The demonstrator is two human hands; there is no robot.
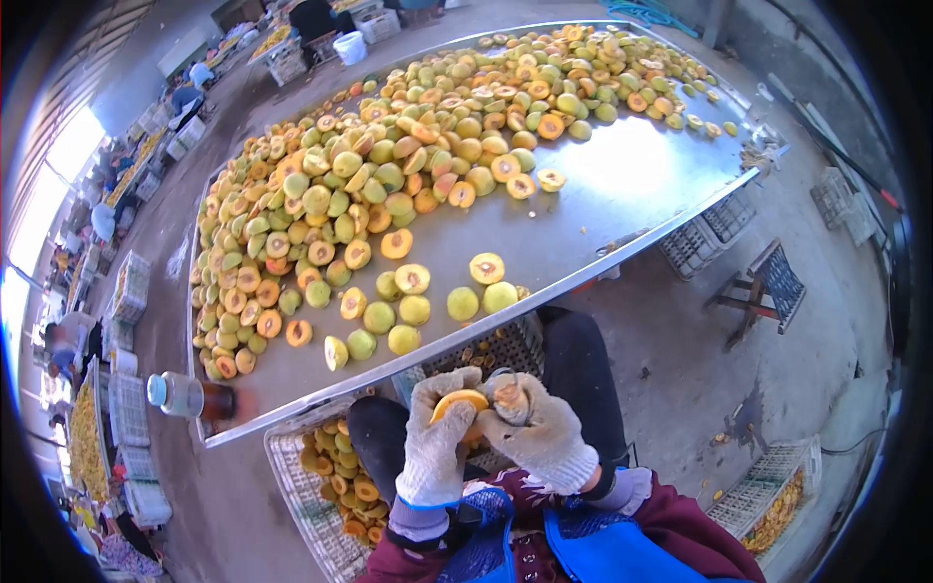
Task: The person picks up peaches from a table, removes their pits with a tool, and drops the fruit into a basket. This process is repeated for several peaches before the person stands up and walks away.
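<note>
My left hand (442, 428), in a stained white knit glove, is closed on a halved orange fruit (459, 403) above my lap. Right beside it, my right hand (533, 428), gloved too, has its fingers curled around something with a rounded metal edge near the fingertips; most of it is hidden. Both hands are close together, just off the near edge of the metal table (486, 328). Several halved fruits (413, 279) lie cut side up or down near that edge, and a large heap of halves (389, 155) spreads behind them.
A crate of fruit halves (292, 466) stands below my left hand. A bottle (190, 396) lies at the table's left corner. At the right are a small stool (768, 291) and another crate (768, 496). People and crates (131, 287) show far left.
</note>
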